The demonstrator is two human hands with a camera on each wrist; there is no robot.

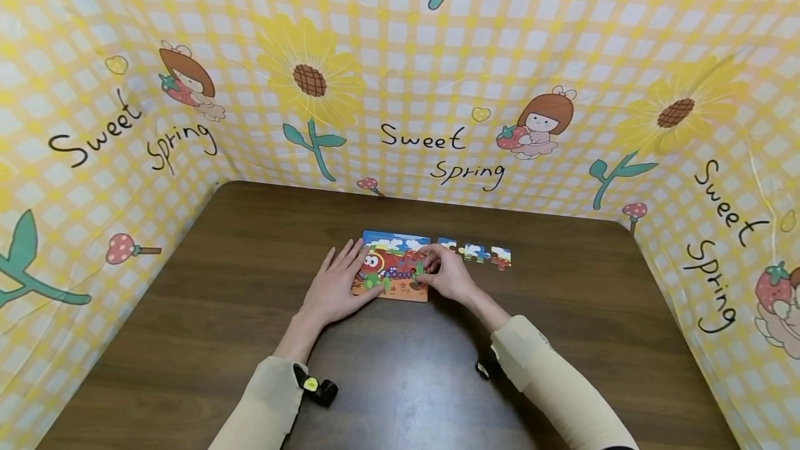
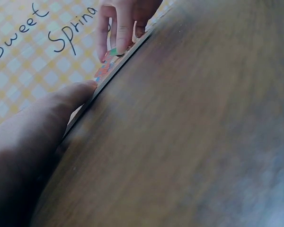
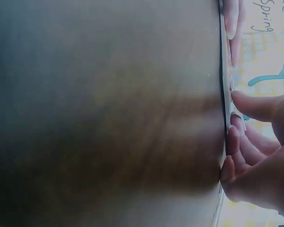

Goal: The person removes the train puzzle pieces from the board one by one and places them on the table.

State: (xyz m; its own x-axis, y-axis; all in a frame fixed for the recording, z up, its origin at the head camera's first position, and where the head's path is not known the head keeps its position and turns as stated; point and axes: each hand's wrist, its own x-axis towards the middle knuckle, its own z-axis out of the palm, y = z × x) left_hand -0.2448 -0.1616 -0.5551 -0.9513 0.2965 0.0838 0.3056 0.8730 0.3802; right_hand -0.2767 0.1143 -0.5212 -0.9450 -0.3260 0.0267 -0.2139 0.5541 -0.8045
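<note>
A colourful jigsaw puzzle (image 1: pixel 400 242) with a red cartoon picture lies in its flat board on the table. My left hand (image 1: pixel 337 287) rests across its left side, fingers straight and spread, thumb on the lower edge. At the puzzle's right side my right hand (image 1: pixel 450 275) pinches a jigsaw piece (image 2: pixel 113 51) with green on it between thumb and fingers. The piece touches or lies just over the picture; I cannot tell whether it is seated. Seen from the right wrist, the right thumb (image 3: pixel 255 106) is at the board's edge, the other fingers curled below it.
Several loose jigsaw pieces (image 1: pixel 475 253) lie in a row to the right of the board, one partly behind my right hand. The brown wooden table (image 1: pixel 400 380) is bordered by a yellow checked cloth (image 1: pixel 400 75) at the back and sides.
</note>
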